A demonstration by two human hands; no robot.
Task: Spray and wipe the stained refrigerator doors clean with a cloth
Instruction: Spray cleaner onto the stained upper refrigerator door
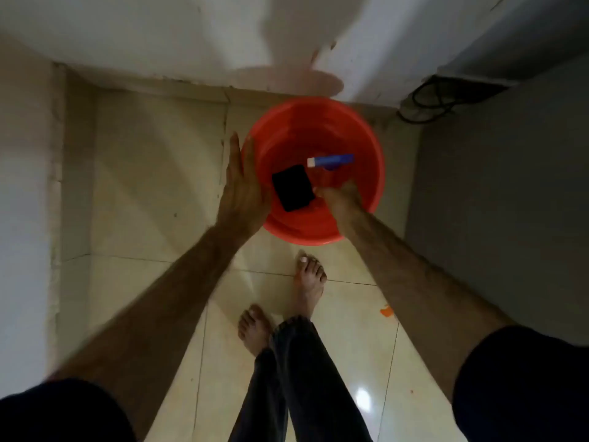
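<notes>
Two things lie inside the red bucket (322, 129), which stands on the pale tiled floor (143, 186) close to the white wall (127, 33): a black, flat, rounded-corner object (292, 187) toward the left of the bucket's bottom, and the blue head of a spray bottle (331, 161) with a white tip, lying across the middle just beyond it. Whether the black object is the cloth cannot be told; it looks stiff and smooth.

In the head view, the left hand (240, 189) is open and flat, fingers straight, its palm pressed against the outside of the bucket's left wall. The right hand (338, 199) reaches down over the near rim into the bucket, right beside the black object and just below the spray head; it is blurred, and whether it grips anything cannot be told.

Two bare feet (280, 301) in dark trousers stand on the tiles just in front of the bucket. A small orange scrap (386, 311) lies on the floor to the right. Dark cables (436, 97) coil in the far right corner.
</notes>
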